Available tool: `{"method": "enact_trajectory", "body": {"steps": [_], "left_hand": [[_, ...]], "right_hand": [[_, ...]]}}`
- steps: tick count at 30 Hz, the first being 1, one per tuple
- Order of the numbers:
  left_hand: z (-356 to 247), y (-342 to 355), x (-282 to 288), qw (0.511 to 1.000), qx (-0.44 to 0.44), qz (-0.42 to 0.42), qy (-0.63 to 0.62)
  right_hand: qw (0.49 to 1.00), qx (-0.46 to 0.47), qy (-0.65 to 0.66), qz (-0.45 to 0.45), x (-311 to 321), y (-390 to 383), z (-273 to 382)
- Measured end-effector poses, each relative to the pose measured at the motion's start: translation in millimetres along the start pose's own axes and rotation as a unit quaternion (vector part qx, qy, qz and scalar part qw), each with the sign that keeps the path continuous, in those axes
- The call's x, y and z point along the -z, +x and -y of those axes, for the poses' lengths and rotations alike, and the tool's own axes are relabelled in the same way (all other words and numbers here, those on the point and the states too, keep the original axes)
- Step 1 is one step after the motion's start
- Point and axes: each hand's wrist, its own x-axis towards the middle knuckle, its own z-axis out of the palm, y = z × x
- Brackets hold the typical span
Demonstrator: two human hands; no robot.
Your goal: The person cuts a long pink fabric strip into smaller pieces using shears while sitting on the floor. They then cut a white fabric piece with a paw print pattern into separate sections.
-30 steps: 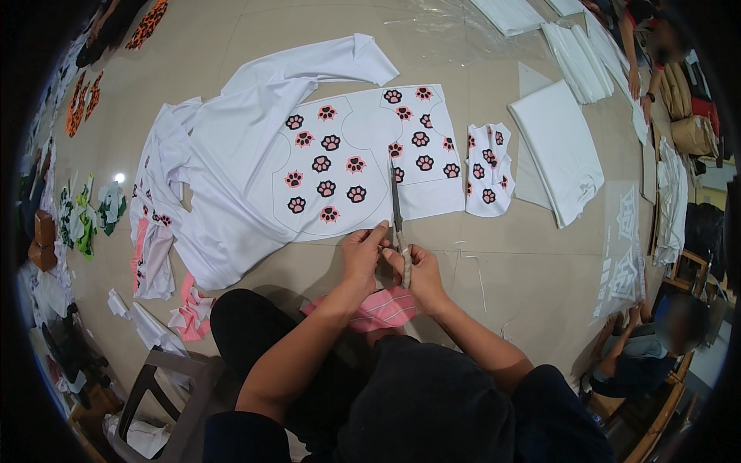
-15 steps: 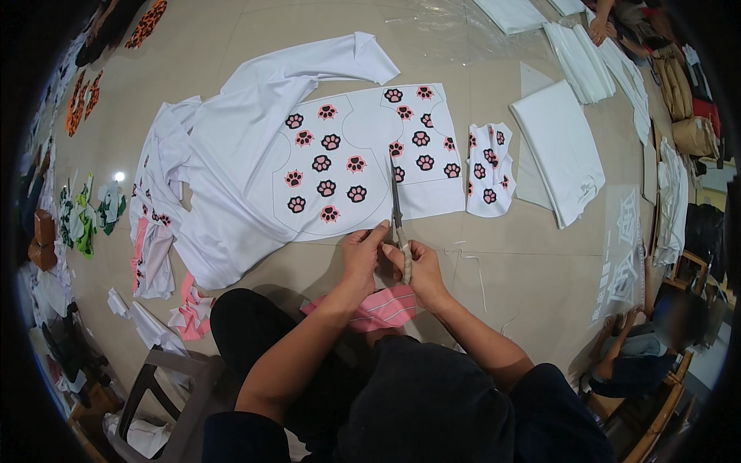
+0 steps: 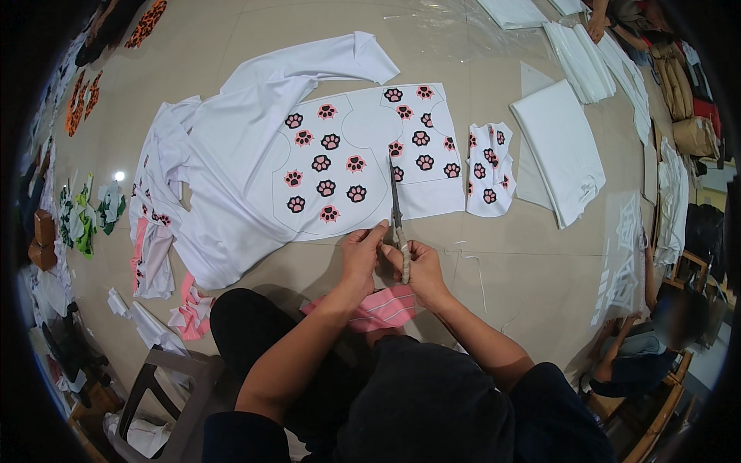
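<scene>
White fabric printed with black and pink paw prints (image 3: 332, 164) lies flat on the floor in front of me, with thin outlines drawn around the printed shapes. My right hand (image 3: 423, 272) is wrapped round the handles of a pair of scissors (image 3: 397, 207). Their long blades point away from me, along the gap between the large paw-print panel and the section to its right. At the near edge of the cloth, my left hand (image 3: 361, 253) pinches the fabric just left of the blades. A separate cut paw-print piece (image 3: 489, 166) rests farther right.
Plain white fabric (image 3: 239, 154) spreads bunched to the left. Folded white cloth (image 3: 557, 150) lies at the right, and stacked white cloths (image 3: 579, 62) lie beyond it. Pink scraps (image 3: 193, 309) sit near a dark plastic chair (image 3: 166, 386). Another person (image 3: 641, 347) is at the right edge.
My hands, the scissors and the fabric stay nearly in place. At the right, the other person and the clear printed sheet there have shifted slightly.
</scene>
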Motion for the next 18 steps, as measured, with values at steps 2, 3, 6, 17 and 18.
{"method": "enact_trajectory", "body": {"steps": [2, 3, 6, 17, 18], "left_hand": [[0.5, 0.9, -0.2, 1.000, 0.001, 0.001, -0.001], [1.0, 1.3, -0.6, 1.000, 0.001, 0.000, -0.003], [1.8, 2.1, 0.2, 1.000, 0.001, -0.002, -0.008], [-0.7, 0.9, 1.5, 1.000, 0.020, 0.010, -0.016], [-0.7, 0.9, 1.7, 1.000, 0.022, 0.012, -0.018]], "right_hand": [[1.000, 0.002, -0.002, 0.000, 2.4, 2.0, -4.9], [1.000, 0.003, -0.004, 0.000, 3.7, 2.6, -6.9], [1.000, 0.001, -0.009, 0.001, 4.3, 1.6, -6.9], [1.000, 0.001, -0.021, -0.003, 1.8, 13.4, 6.5], [1.000, 0.001, -0.022, -0.004, 1.7, 14.3, 6.9]]}}
